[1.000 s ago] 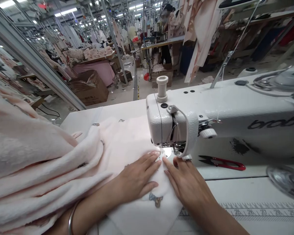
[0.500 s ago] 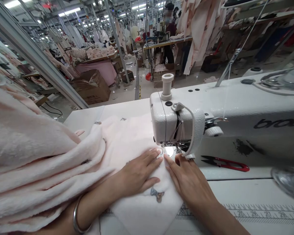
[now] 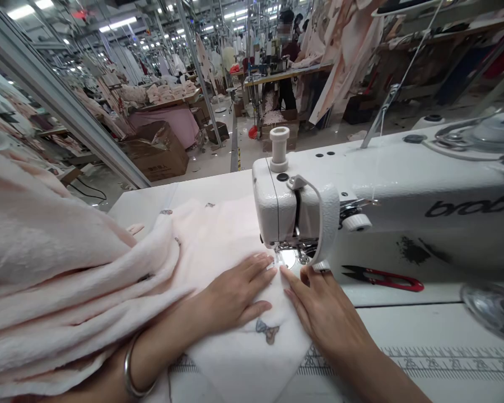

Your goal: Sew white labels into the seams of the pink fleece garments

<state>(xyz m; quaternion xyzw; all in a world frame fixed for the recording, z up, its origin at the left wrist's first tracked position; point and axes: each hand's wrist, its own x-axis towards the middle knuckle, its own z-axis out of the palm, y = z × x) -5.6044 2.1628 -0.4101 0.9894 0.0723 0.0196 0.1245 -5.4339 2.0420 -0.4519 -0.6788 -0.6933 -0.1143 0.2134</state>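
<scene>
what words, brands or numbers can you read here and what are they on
"broth", cut off by the picture edge: sewing machine
"25", "26", "27", "28", "29": ruler scale; its marks between the hands are unclear
Print on the cardboard box: too blurred to read

Worn on my head, a camera looks forward and down at my left hand (image 3: 235, 291) and right hand (image 3: 327, 308), both close below it.
The head view takes in the near sewing machine (image 3: 296, 215) from above, then reaches over the tabletop (image 3: 185, 190) to the distant workshop floor (image 3: 212, 159) and ceiling lights (image 3: 117, 24).
</scene>
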